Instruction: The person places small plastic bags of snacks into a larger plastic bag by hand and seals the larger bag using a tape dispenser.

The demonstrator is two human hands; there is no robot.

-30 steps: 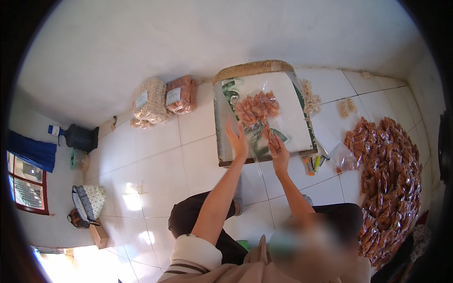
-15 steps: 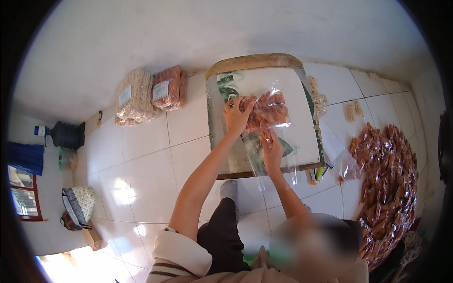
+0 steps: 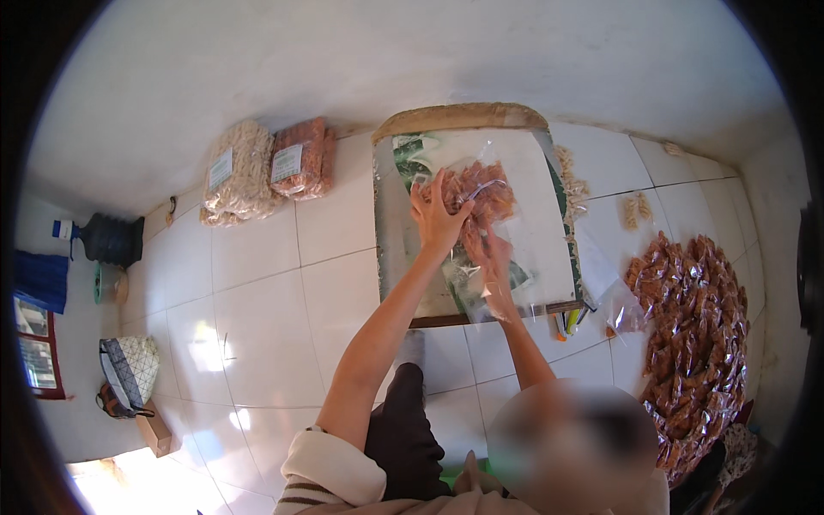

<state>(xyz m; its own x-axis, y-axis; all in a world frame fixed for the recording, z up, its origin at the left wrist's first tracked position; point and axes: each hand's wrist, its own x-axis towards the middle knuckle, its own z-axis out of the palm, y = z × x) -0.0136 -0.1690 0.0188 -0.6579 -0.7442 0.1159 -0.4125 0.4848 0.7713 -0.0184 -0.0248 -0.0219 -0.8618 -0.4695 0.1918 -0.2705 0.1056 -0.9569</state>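
Note:
A low board-topped stand [image 3: 549, 257] with green patterned patches bears a clear plastic bag [image 3: 489, 193] packed with small reddish packets. My left hand [image 3: 439, 219] is closed over the bag's left part, fingers curled onto the packets. My right hand [image 3: 493, 266] is within the bag's lower end, its fingers closed on a reddish packet and blurred by plastic.
Two stacked packs, pale [image 3: 236, 172] and reddish [image 3: 300, 159], lie by the back wall. A large heap of reddish packets [image 3: 687, 352] covers floor at right, beside pale bundles [image 3: 635, 210] and tools [image 3: 573, 318]. A water jug [image 3: 112, 240] and bags [image 3: 129, 373] lie left.
My left hand has moved up and gripped the bag. My right hand has pushed the packet upward into it. The smeared plastic now covers more of my right hand.

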